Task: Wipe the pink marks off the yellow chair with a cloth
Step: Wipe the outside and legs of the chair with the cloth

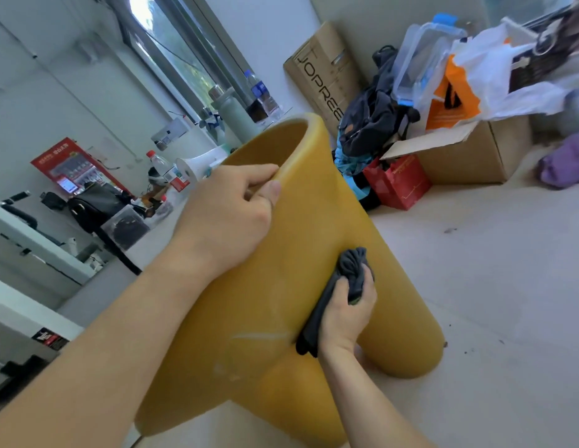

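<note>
Wiping the side of the yellow chair (301, 227)

Gripping the chair's upper rim, the left hand (230, 218) has its fingers curled over the edge. The chair is on the pale floor (491, 286), in the middle of the view. A faint pale streak (259, 336) lies on its side, just beside the dark cloth (351, 270). The right hand (346, 315) clamps the bunched cloth and presses it against the chair. Further right are a red bag (398, 182) and a cardboard box (469, 156).
</note>
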